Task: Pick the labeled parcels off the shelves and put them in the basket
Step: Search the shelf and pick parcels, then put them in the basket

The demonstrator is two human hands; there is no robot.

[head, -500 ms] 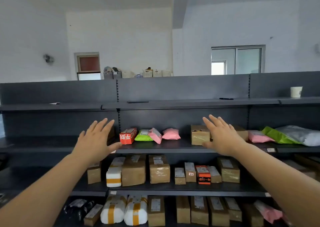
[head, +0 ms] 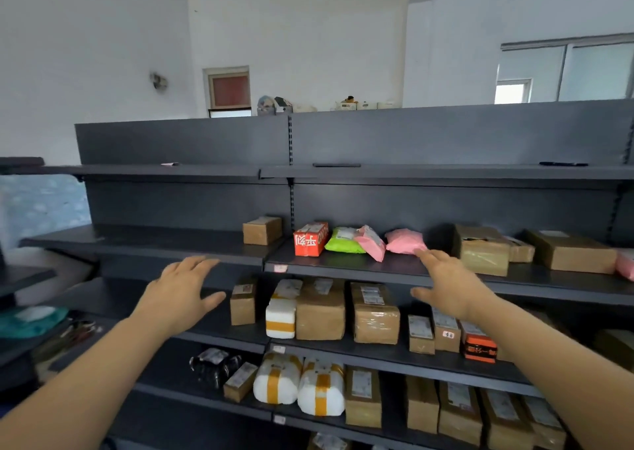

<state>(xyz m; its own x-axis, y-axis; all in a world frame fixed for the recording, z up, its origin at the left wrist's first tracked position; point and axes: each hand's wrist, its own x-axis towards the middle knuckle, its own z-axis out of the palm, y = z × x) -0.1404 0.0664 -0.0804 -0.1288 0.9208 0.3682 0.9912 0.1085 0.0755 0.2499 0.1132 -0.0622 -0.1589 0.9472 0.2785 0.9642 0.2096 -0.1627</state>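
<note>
Dark grey shelves (head: 429, 273) hold many parcels. On the middle shelf lie a small brown box (head: 261, 230), a red box (head: 310, 239), a green pouch (head: 343, 241), two pink pouches (head: 404, 241) and larger brown boxes (head: 482, 250). Below stand labeled brown boxes (head: 374, 312), a white foam parcel with orange tape (head: 280, 316) and an orange-black box (head: 479, 346). My left hand (head: 180, 293) is open, held in front of the shelf edge, touching nothing. My right hand (head: 449, 286) is open too, fingertips just short of the right pink pouch. No basket is in view.
The top shelf (head: 446, 171) carries only a few flat dark items. The lowest visible shelf holds two white taped parcels (head: 298, 382), a black wrapped bundle (head: 214, 364) and several brown boxes (head: 459, 412). A teal item (head: 31, 321) lies on a side rack at the left.
The view has swung left and closer to the shelves. Both hands have dropped lower and spread; the right hand is now near the pink pouch instead of the brown box.
</note>
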